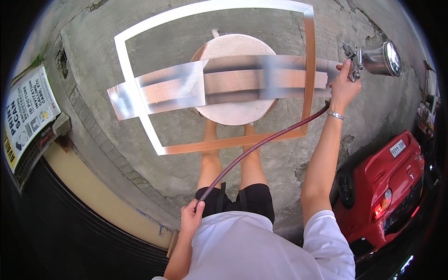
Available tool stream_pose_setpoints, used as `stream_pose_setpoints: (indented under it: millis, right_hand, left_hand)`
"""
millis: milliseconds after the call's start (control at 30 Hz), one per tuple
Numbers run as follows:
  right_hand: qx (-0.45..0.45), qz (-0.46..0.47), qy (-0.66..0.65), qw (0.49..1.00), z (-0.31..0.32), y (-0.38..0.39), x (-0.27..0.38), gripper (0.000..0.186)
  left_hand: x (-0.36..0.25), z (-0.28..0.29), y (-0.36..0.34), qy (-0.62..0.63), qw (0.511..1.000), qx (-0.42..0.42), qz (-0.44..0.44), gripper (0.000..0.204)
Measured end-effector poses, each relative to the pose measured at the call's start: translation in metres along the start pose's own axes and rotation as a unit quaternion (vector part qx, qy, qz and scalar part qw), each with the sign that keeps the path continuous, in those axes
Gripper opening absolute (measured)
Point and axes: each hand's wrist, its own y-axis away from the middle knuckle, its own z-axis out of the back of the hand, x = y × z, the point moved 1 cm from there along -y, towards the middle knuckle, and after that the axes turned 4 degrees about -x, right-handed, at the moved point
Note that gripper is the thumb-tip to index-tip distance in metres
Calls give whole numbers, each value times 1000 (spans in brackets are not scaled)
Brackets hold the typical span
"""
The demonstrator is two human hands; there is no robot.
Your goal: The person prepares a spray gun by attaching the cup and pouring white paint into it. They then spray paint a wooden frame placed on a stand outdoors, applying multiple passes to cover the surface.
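My right hand (344, 89) is wrapped round a metal spray gun (355, 61) with a shiny silver cup (383, 59), held past the right side of a rectangular frame. A dark red hose (261, 143) runs from near that hand down to my left hand (191, 215), whose fingers are closed on it by my hip. The frame (309, 46) is white along its top and left, and brown along its right and lower sides. Under it, overlapping flat strips (233, 83), brown with grey-silver patches, lie across a round pale stool top (233, 115).
Cracked grey concrete (154, 172) lies under the stool, close to my legs. A red car (373, 191) stands at the lower right. On the left are a printed sign (30, 116), a cream ledge (107, 196) and a dark ribbed surface (84, 233).
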Motion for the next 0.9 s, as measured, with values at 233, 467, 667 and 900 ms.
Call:
stream_pose_setpoints:
  millis: [233,467,667,900]
  right_hand:
    - [134,-7,-50,990,-75,79,50,40]
    - [234,28,-108,966,-149,169,132,37]
    - [293,62,-134,945,-205,225,179,33]
    - [360,59,-175,915,-263,284,223,31]
  left_hand:
    - [51,41,-4,69,995,-58,45,46]
    - [92,81,9,156,971,-113,139,45]
    - [102,113,1,207,949,-159,179,44]
    - [116,142,0,189,939,-197,210,45]
